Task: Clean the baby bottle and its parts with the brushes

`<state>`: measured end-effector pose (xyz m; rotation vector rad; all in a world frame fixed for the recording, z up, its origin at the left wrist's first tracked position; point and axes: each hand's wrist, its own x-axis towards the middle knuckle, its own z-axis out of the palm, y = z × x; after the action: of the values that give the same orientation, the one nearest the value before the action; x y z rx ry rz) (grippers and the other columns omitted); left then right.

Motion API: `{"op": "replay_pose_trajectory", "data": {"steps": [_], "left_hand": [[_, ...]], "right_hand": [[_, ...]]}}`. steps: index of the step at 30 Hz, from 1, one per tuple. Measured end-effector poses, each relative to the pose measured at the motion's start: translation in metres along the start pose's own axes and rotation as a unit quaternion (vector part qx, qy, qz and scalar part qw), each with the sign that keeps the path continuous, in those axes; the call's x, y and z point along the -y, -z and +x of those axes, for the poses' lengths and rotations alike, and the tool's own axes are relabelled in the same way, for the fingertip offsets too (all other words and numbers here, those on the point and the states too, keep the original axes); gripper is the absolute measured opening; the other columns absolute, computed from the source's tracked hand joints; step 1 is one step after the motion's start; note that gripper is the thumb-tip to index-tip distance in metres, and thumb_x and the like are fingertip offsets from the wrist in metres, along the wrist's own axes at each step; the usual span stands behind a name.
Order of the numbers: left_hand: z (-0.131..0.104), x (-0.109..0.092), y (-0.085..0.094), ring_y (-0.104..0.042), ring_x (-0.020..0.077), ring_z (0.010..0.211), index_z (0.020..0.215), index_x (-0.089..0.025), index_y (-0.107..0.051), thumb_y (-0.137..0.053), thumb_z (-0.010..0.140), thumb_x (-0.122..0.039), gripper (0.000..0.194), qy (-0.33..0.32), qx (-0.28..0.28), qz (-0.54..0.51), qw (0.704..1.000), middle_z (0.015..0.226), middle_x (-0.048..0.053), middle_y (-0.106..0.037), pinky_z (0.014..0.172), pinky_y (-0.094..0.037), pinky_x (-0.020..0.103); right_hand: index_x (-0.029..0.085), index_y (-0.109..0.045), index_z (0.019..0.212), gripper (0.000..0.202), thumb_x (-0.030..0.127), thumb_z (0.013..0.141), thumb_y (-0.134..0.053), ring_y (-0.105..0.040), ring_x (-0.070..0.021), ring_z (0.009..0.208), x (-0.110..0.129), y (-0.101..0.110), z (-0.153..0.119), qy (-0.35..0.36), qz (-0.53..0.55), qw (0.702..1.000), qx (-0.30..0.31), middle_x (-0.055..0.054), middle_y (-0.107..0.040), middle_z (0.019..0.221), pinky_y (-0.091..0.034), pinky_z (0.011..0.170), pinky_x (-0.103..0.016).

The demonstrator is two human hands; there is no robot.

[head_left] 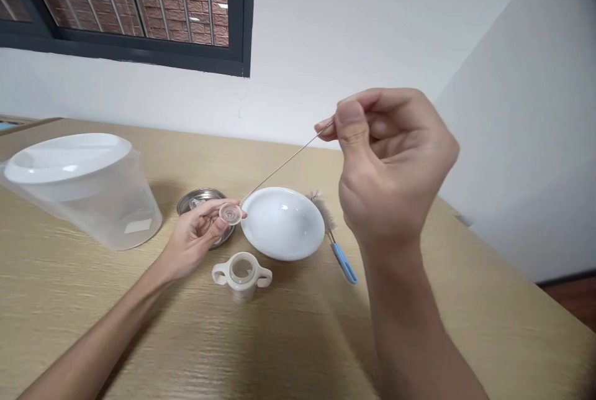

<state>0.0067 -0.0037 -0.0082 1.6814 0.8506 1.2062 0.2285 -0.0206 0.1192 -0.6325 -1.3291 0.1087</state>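
Note:
My left hand [200, 232] is closed on a small clear round silicone piece [230, 214], which has rings on its face and sits between thumb and fingers. Higher up on the right, my right hand [391, 164] pinches the end of a thin straight wire [291, 158]. The wire slants down to the clear piece; whether its far end goes inside cannot be seen. Below my left hand stands an uncapped bottle [243, 288] with two side handles. Behind that hand, partly hidden, is a metal bowl [205, 194] with clear parts in it.
A white bowl [284, 226] sits mid-table, with a blue-handled bottle brush [344, 262] at its right. On the left stands a large translucent pitcher [121, 201] with a white lid. The wooden table [195, 350] meets a white wall under a barred window [139, 2].

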Motion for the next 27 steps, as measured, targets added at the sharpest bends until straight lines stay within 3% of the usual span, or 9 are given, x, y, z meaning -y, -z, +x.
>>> {"op": "replay_pose_trajectory", "data": {"steps": [3, 13, 18, 21, 27], "left_hand": [[-0.002, -0.004, -0.003, -0.069, 0.0212, 0.082, 0.121, -0.017, -0.065, -0.062, 0.092, -0.043, 0.039, -0.001, -0.001, -0.009, 1.0, 0.104, 0.013, -0.075, 0.066, -0.052, 0.028], [-0.003, -0.003, -0.003, -0.069, 0.023, 0.097, 0.122, -0.019, -0.064, -0.063, 0.092, -0.042, 0.038, 0.001, -0.003, -0.032, 0.999, 0.111, 0.013, -0.074, 0.076, -0.054, 0.029], [-0.002, -0.001, -0.002, -0.068, 0.0198, 0.088, 0.124, -0.018, -0.062, -0.062, 0.093, -0.042, 0.04, 0.016, 0.001, -0.021, 1.0, 0.11, 0.013, -0.074, 0.07, -0.052, 0.027], [-0.001, 0.0, 0.0, -0.067, 0.0204, 0.091, 0.128, -0.018, -0.061, -0.06, 0.094, -0.043, 0.042, 0.016, 0.0, -0.012, 1.0, 0.114, 0.013, -0.073, 0.074, -0.051, 0.028], [0.0, 0.002, -0.001, -0.067, 0.0229, 0.092, 0.13, -0.017, -0.061, -0.062, 0.091, -0.047, 0.049, 0.024, -0.007, -0.023, 0.999, 0.113, 0.014, -0.073, 0.08, -0.052, 0.033]], "right_hand": [[0.024, -0.063, 0.088, 0.009, 0.029, 0.095, -0.06, -0.068, -0.0151, 0.076, -0.005, -0.006, -0.005, -0.012, 0.008, 1.0, 0.018, 0.001, -0.063, 0.076, -0.058, 0.081, -0.037], [0.022, -0.061, 0.092, 0.009, 0.03, 0.096, -0.059, -0.069, -0.014, 0.081, -0.011, -0.015, -0.018, -0.043, 0.017, 0.996, 0.076, 0.0, -0.065, 0.083, -0.059, 0.08, -0.031], [0.023, -0.06, 0.091, 0.011, 0.033, 0.096, -0.057, -0.069, -0.0136, 0.081, -0.013, -0.025, -0.029, -0.08, 0.02, 0.987, 0.14, 0.001, -0.066, 0.083, -0.057, 0.077, -0.028], [0.022, -0.058, 0.09, 0.01, 0.029, 0.096, -0.056, -0.069, -0.0129, 0.08, -0.019, -0.032, -0.036, -0.097, 0.032, 0.981, 0.167, 0.001, -0.066, 0.083, -0.056, 0.077, -0.027], [0.022, -0.057, 0.09, 0.007, 0.026, 0.095, -0.057, -0.068, -0.0119, 0.079, -0.035, -0.041, -0.045, -0.123, 0.061, 0.977, 0.166, 0.002, -0.066, 0.082, -0.055, 0.078, -0.027]]}}
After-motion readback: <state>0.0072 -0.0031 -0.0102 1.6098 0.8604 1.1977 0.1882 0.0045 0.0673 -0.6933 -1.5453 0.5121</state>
